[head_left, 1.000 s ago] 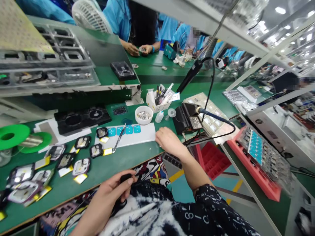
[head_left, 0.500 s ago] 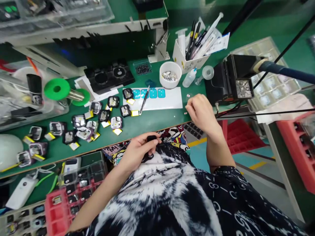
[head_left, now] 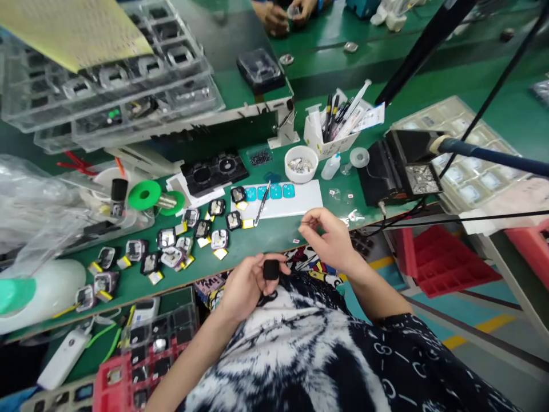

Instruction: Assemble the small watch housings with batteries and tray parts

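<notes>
Tweezers [head_left: 262,203] lie across white sheet [head_left: 305,201]; left fingers [head_left: 283,266] grip black piece [head_left: 270,269]; right fingers [head_left: 316,214] curl, cannot tell if holding.

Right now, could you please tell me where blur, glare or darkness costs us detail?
Head view: the plastic bag at left looks soft; head view: pale reflections streak the far bench; head view: the black piece in the left hand shows little detail.

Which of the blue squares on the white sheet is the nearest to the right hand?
The rightmost blue square, ending the row toward the right hand; the other blue squares lie farther left.
</notes>
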Demonstrator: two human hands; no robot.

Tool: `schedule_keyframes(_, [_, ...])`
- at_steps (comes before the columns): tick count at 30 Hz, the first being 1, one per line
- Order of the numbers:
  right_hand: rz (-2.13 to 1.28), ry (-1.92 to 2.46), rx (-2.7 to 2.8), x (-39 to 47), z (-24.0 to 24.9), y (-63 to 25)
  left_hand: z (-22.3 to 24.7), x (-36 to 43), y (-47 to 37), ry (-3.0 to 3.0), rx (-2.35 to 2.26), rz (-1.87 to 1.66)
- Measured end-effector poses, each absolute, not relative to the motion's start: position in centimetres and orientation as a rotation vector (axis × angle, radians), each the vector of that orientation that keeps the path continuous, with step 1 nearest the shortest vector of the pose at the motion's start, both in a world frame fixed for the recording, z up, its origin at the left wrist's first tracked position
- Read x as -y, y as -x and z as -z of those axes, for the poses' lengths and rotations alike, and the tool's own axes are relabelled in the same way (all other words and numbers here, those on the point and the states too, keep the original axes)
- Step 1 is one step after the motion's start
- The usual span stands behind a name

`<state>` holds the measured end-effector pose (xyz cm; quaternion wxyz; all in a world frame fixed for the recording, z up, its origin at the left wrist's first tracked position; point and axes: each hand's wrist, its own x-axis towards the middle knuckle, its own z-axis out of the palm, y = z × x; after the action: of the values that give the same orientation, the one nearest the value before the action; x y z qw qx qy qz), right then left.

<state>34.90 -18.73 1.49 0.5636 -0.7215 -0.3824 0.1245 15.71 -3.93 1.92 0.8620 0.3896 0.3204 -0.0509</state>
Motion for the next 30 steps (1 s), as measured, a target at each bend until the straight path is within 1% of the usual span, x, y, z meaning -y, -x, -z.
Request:
schedule_keyframes(3, [-0.430, 1.529, 0.834, 17.8, -1.0, -32.3, -1.7, 3.9, -15.8, -0.813, -0.681, 0.075])
schedule_keyframes(10, [-0.609, 1.524, 0.948, 16.9, -0.3, -29.9, -0.7, 4.0, -15.4, -0.810, -0.662, 0.070])
schedule_keyframes(17, [-0.520, 1.597, 1.050, 16.6, 0.0, -28.9, -0.8, 4.1, -15.4, -0.833, -0.699, 0.020])
schedule_keyframes(30, [-0.528, 1.668, 1.102, 16.4, 0.3, -28.7, -0.9, 3.8, -15.3, -0.859, -0.704, 0.024])
